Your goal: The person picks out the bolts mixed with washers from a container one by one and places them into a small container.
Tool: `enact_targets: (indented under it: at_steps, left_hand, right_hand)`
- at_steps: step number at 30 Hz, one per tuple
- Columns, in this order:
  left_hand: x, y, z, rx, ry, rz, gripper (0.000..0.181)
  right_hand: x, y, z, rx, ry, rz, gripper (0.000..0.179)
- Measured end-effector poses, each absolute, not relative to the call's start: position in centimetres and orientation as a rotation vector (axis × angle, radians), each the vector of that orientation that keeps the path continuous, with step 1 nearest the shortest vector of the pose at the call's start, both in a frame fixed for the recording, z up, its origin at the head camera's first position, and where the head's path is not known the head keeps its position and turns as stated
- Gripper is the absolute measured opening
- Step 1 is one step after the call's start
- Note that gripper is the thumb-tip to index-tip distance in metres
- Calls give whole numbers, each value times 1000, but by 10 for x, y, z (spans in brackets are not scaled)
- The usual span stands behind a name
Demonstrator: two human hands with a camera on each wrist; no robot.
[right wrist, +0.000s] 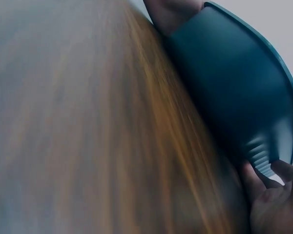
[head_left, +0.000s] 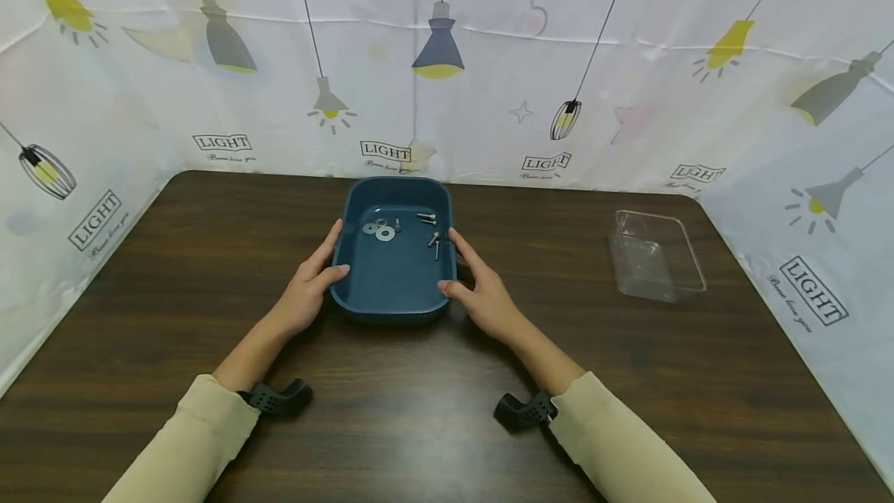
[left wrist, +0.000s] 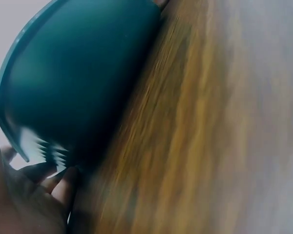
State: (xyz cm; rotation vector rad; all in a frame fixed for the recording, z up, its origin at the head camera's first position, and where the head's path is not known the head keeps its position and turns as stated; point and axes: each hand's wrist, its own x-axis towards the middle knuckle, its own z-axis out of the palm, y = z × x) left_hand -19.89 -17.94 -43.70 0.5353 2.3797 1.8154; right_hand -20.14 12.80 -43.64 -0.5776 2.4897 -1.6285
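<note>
A dark blue tray [head_left: 391, 286] with rounded corners is at the table's far middle. My left hand [head_left: 310, 286] grips its left side, thumb at the rim. On the opposite side my right hand [head_left: 485, 293] holds it the same way, with fingers along the outer wall. Several metal washers [head_left: 385, 234] lie inside at the left, and several small screws [head_left: 434, 239] at the right. The wrist views show the tray's outer wall [left wrist: 73, 63] close to the tabletop, with fingers low against it; whether its base touches the table I cannot tell.
A clear plastic box [head_left: 656, 254] stands on the right of the dark wooden table [head_left: 391, 410]. A white curtain [head_left: 279, 115] printed with lamps hangs along the table's back and sides.
</note>
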Motion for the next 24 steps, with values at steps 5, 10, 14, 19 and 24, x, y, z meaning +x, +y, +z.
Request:
enact_targets:
  at_steps: [5, 10, 14, 19, 24]
  left_hand:
    - [-203, -160, -438, 588, 2335, 1847, 70]
    - [-209, -140, -440, 630, 2318, 1855, 71]
    - [-217, -120, -440, 647, 2318, 1855, 71]
    - [-226, -98, -440, 652, 2315, 1842, 74]
    - [-234, -80, -441, 668, 2316, 1821, 79]
  right_hand:
    - [-203, 148, -437, -586, 2518, -1613, 80]
    - [-204, 168, -437, -593, 2542, -1610, 78]
    - [-206, 186, -438, -574, 2557, -1630, 77]
    - [-207, 206, -438, -553, 2542, -1663, 77]
    - [-208, 225, -438, -523, 2532, -1673, 77]
